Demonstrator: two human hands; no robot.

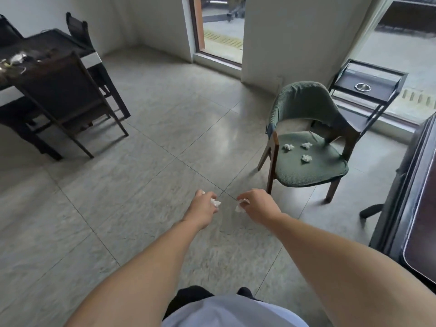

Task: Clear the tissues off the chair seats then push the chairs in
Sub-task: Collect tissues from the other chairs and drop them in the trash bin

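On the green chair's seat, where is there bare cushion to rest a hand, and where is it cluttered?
Three crumpled tissues cluster mid-seat on the green chair. The cushion is bare along the front edge and on the right side toward the backrest post. Both hands already hold tissues.

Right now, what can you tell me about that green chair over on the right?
The green chair stands upright on the tiled floor, apart from the tables, near a small black side table. It has a curved backrest and a padded seat, both covered in what looks like textured green fabric, on dark wooden legs. Three crumpled white tissues lie on the seat, spaced apart. Neither hand touches it; both hands hold tissues some way in front of it.
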